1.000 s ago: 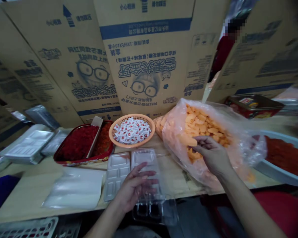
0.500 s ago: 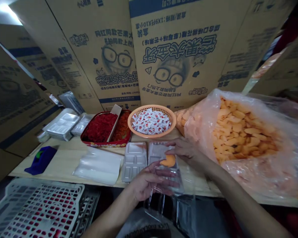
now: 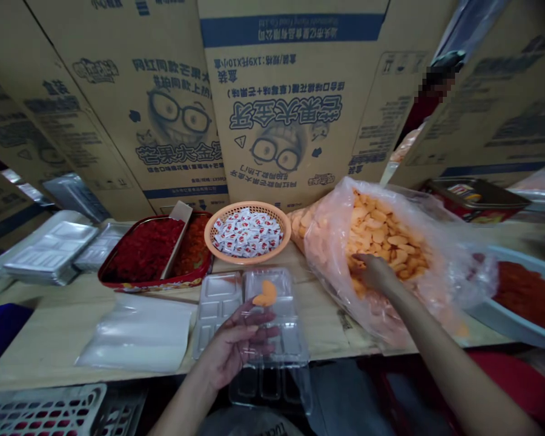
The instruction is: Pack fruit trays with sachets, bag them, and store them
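My left hand point(image 3: 236, 345), palm up, supports a clear plastic tray point(image 3: 288, 303) divided into compartments. Several of its fingers show dimly through the plastic. A curved orange piece of candy point(image 3: 266, 294) lies at the upper part of this tray, close to my index fingertip. The tray's clear lower flap point(image 3: 272, 387) hangs past the table edge. Reaching into a clear bag point(image 3: 322, 242) of similar orange pieces point(image 3: 390, 236), my right hand point(image 3: 375, 271) touches the heap at its left side. Most of its fingertips are hidden, so I cannot tell what they grip.
An orange basket point(image 3: 247, 260) holds small white packets. Left of it stands a red tin point(image 3: 149, 283) with red and orange contents and a divider point(image 3: 177, 242). Another tray point(image 3: 213, 290), plastic sheets point(image 3: 136, 333), stacked trays point(image 3: 49, 248) and a blue-rimmed tub point(image 3: 485, 312) lie around.
My right hand has left the tray and moved right into the bag of orange pieces. My left hand stays at the tray with the orange piece. The view has shifted right.
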Available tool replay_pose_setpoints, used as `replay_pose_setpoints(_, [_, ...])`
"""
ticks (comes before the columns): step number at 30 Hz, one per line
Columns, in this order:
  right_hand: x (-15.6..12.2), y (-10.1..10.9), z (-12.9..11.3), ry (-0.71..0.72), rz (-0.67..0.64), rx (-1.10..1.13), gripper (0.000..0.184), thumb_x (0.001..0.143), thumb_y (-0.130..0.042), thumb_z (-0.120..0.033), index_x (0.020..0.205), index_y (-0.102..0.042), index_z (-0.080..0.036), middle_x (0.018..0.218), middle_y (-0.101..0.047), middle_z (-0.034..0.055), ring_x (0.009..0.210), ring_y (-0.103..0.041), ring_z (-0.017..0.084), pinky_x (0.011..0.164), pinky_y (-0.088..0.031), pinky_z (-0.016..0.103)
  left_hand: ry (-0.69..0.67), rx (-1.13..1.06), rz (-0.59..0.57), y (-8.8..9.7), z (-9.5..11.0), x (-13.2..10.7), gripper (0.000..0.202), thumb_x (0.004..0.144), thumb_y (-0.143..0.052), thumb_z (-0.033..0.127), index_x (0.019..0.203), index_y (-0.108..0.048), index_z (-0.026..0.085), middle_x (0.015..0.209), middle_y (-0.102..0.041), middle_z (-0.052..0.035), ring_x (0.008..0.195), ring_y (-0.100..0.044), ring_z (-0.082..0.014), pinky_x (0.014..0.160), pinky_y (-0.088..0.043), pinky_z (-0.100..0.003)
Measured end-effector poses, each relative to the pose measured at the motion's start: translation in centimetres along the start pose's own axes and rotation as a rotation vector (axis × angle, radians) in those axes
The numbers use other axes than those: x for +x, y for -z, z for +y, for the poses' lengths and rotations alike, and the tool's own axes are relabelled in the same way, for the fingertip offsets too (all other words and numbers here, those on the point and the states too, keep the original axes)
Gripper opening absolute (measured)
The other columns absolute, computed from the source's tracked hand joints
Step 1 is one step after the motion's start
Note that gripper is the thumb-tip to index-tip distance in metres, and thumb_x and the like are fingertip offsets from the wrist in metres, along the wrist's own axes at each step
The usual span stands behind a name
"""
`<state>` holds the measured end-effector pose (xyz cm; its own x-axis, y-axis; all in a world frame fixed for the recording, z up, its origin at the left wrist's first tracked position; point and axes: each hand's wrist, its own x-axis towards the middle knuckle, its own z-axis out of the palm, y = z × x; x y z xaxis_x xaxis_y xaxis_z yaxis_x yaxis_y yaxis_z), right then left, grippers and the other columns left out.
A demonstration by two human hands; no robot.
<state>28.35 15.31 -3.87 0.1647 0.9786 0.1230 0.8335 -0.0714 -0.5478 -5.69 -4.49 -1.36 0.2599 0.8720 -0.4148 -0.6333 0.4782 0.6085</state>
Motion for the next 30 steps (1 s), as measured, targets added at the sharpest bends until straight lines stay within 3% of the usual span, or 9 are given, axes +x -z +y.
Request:
replay_pose_setpoints(4, [-0.3,-0.7,-0.4,-0.028,-0.001,0.011,0.01,0.061,-0.061,-0.015,0.069,-0.067,-0.017,0.083,-0.068,0.0108,0.09,-0.059,0.031,0.078,-0.042,0.043,-0.013,-0.015,0.023,0.4,0.0,-0.3,0.053,0.074,-0.062,0.008,0.124,-0.047,0.019,0.117,-0.063,-0.0121,0.102,-0.063,-0.029,0.083,-0.049,-0.041])
replay_pose_setpoints(7, [-0.5,-0.4,-0.2,-0.071,0.056,0.101,0.007,0.064,-0.056,-0.016,0.064,-0.063,-0.016,0.074,-0.066,0.0103,0.08,-0.061,0.029,0.074,-0.043,0.041,-0.032,-0.027,0.027,1.0,0.1,-0.4,0.048,0.075,-0.061,0.008,0.12,-0.05,0.019,0.117,-0.063,-0.0115,0.1,-0.064,-0.0282,0.084,-0.049,-0.041])
replay_pose_setpoints(12, [-1.5,1.6,-0.8,-0.135,0.203,0.351,0.02,0.07,-0.054,-0.028,0.082,-0.061,-0.014,0.072,-0.063,0.0065,0.061,-0.058,0.018,0.057,-0.047,0.03,-0.05,-0.037,0.018,1.7,0.2,-0.4,0.046,0.076,-0.061,0.009,0.119,-0.048,0.019,0.122,-0.06,-0.0139,0.104,-0.062,-0.0306,0.084,-0.049,-0.043])
replay_pose_setpoints(15, [-3.6,3.3,-3.2,-0.13,0.256,0.559,0.029,0.07,-0.056,-0.036,0.091,-0.059,-0.016,0.068,-0.06,0.0024,0.053,-0.055,0.015,0.049,-0.046,0.027,-0.051,-0.051,0.02,1.7,0.2,-0.3,0.044,0.075,-0.061,0.008,0.116,-0.049,0.019,0.119,-0.062,-0.014,0.102,-0.063,-0.0306,0.083,-0.049,-0.043])
replay_pose_setpoints(18, [-6.6,4.2,-7.0,-0.045,0.209,0.821,0.031,0.067,-0.066,-0.038,0.091,-0.06,-0.019,0.066,-0.06,0.0016,0.052,-0.056,0.015,0.05,-0.048,0.028,-0.057,-0.062,-0.019,1.4,0.2,-0.3,0.045,0.074,-0.06,0.006,0.116,-0.051,0.018,0.117,-0.063,-0.0141,0.1,-0.064,-0.0303,0.08,-0.05,-0.043])
replay_pose_setpoints(21, [-9.6,3.7,-10.6,0.256,0.115,0.757,0.022,0.076,-0.064,-0.038,0.091,-0.061,-0.022,0.075,-0.061,0.0028,0.061,-0.06,0.016,0.059,-0.052,0.03,-0.067,-0.063,-0.073,1.1,0.3,-0.5,0.044,0.073,-0.058,0.005,0.115,-0.054,0.015,0.116,-0.063,-0.015,0.098,-0.064,-0.0302,0.078,-0.051,-0.042])
replay_pose_setpoints(24, [-11.9,1.4,-13.2,0.75,0.074,0.496,0.011,0.085,-0.055,-0.027,0.092,-0.063,-0.023,0.087,-0.062,0.0042,0.077,-0.062,0.017,0.069,-0.052,0.03,-0.082,-0.094,-0.076,1.1,0.5,-0.8,0.044,0.072,-0.058,0.004,0.114,-0.055,0.016,0.113,-0.065,-0.0137,0.096,-0.065,-0.0297,0.077,-0.051,-0.042])
replay_pose_setpoints(26, [-12.7,-0.6,-14.1,1.021,0.006,0.346,0.018,0.089,-0.047,-0.018,0.098,-0.062,-0.022,0.094,-0.062,0.0056,0.087,-0.061,0.017,0.074,-0.052,0.029,-0.094,-0.123,-0.065,1.5,0.6,-1.1,0.046,0.072,-0.058,0.003,0.116,-0.053,0.019,0.111,-0.066,-0.0125,0.096,-0.065,-0.0293,0.078,-0.05,-0.042])
replay_pose_setpoints(30, [-13.1,-3.3,-15.3,1.27,-0.082,0.216,0.029,0.092,-0.035,-0.009,0.107,-0.059,-0.018,0.103,-0.061,0.0086,0.094,-0.058,0.017,0.077,-0.052,0.028,-0.13,-0.147,-0.046,2.5,0.8,-1.8,0.052,0.072,-0.058,0.002,0.12,-0.051,0.02,0.112,-0.066,-0.0115,0.097,-0.065,-0.03,0.081,-0.049,-0.045])
